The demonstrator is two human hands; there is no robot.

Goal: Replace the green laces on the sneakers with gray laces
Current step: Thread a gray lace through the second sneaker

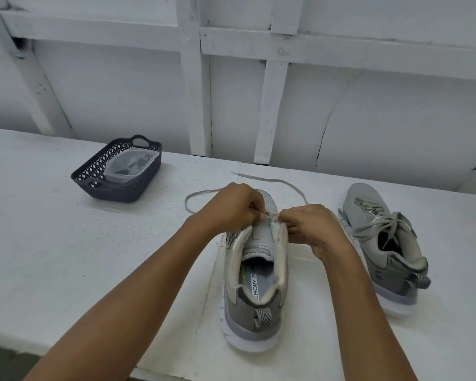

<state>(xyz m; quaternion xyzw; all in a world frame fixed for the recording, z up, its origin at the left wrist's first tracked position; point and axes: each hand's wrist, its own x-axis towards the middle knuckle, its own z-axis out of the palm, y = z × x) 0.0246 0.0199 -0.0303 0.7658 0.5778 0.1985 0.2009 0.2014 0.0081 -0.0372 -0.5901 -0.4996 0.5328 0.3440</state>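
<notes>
Gray lace (259, 177) pinched at near sneaker (254, 284) eyelets by curled fingers (254, 207) of left hand (228, 207), right hand (313, 226).

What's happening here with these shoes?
A person is threading a gray lace into the near sneaker. The left hand and right hand both pinch it at the front eyelets, and its loose ends trail across the white table. The other sneaker, to the right, already has gray laces. A dark basket holding a clear plastic bag sits off to the left.
</notes>
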